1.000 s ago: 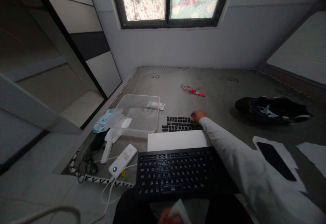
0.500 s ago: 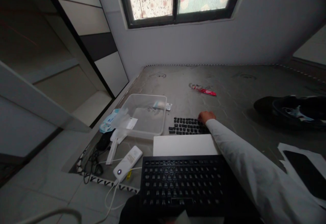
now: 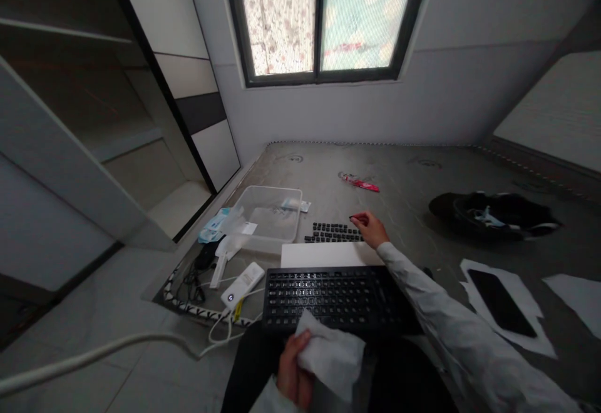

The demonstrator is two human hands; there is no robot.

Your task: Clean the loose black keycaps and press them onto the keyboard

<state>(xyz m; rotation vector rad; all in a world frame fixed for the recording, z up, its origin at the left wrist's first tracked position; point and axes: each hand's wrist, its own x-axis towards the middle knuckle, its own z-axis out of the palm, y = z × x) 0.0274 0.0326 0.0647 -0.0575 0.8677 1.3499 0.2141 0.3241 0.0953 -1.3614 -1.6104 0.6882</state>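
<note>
Blue packet (image 3: 213,226): lay on the grey mattress (image 3: 399,172), beside the clear plastic bin (image 3: 272,228).
White power strip (image 3: 244,283): rested near the left end of the black keyboard (image 3: 323,285); a knock could have pushed it off the edge.
Left hand (image 3: 293,363): fingers curled round a white cloth (image 3: 333,356), whose upper corner overlapped the keyboard in view; a loose fold could have snagged there.
Black keyboard: lay by the knees (image 3: 399,369), many key positions bare; whether the legs bore it could not be told, but if so, a shifted leg could have tipped it.
Loose black keycaps (image 3: 326,234): sat in rows beyond the white panel (image 3: 328,254); a dragging fingertip could have scattered them and muddled their order.
Right hand (image 3: 372,229): thumb and forefinger pinched a small dark piece (image 3: 351,218), probably a keycap, at the rows' right end; a weak pinch could have dropped it among the others.
Dark phone (image 3: 501,302): lay on white paper (image 3: 528,297), right of the sleeve (image 3: 441,310); a sweeping elbow could have shoved it.
</note>
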